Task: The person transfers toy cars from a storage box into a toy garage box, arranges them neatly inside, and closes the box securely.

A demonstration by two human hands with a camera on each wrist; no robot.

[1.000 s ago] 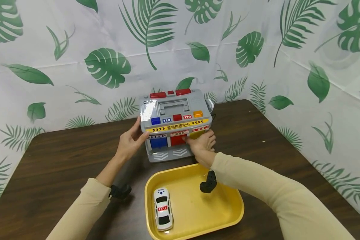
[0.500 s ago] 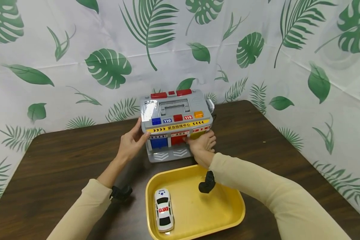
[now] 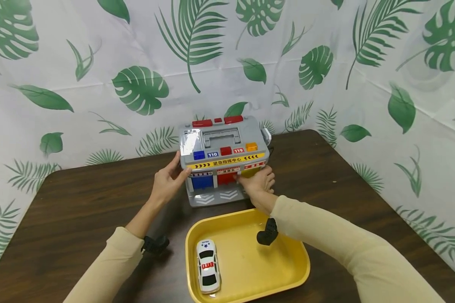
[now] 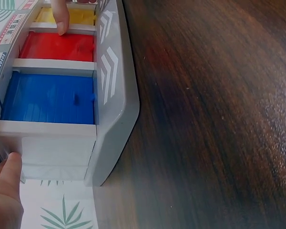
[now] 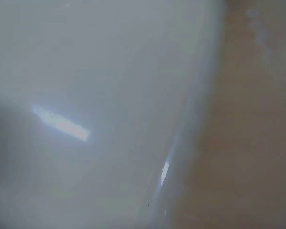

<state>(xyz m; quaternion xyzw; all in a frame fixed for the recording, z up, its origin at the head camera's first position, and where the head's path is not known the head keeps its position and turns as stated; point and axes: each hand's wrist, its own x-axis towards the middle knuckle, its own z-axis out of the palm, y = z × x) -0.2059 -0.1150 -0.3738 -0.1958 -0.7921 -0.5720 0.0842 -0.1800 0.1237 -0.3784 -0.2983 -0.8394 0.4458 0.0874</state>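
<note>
Toy garage (image 3: 233, 145), grey plastic, standing on dark wood-grain table (image 3: 91, 219), just beyond yellow tray (image 3: 246, 261), at the tray's 12 o'clock. Roof glossy, with recessed grey carrying handle (image 3: 222, 135) and two long red lights (image 3: 234, 119) along the 12 o'clock edge. Near the front roof edge, from 9 to 3 o'clock: blue light (image 3: 199, 155), plate (image 3: 213, 155) marked 110, small red light (image 3: 225, 150), plate marked 119, orange light (image 3: 252, 147). Beneath, yellow banner (image 3: 227, 161) with black chevrons and Chinese lettering. White fitting (image 3: 266, 136) at 2 o'clock. Along the front, same order: blue door (image 4: 47, 100), red door (image 4: 57, 46), yellow door (image 4: 78, 16), the last partly covered. Grey ramp (image 3: 217, 199) at 6 o'clock, printed with white chevrons. Left hand (image 3: 167, 181) at the garage's 8 o'clock, gripping that end, thumb on the front corner, fingers round the side. Right hand (image 3: 257, 184) at 4 o'clock, holding the opposite end across the yellow door, thumb beside the red door, fingers curled at the outer side. Near the tray's 9 o'clock wall: white toy police car (image 3: 208, 266), red roof light, black windows. Right-wrist view: pale glossy surface, blurred.
</note>
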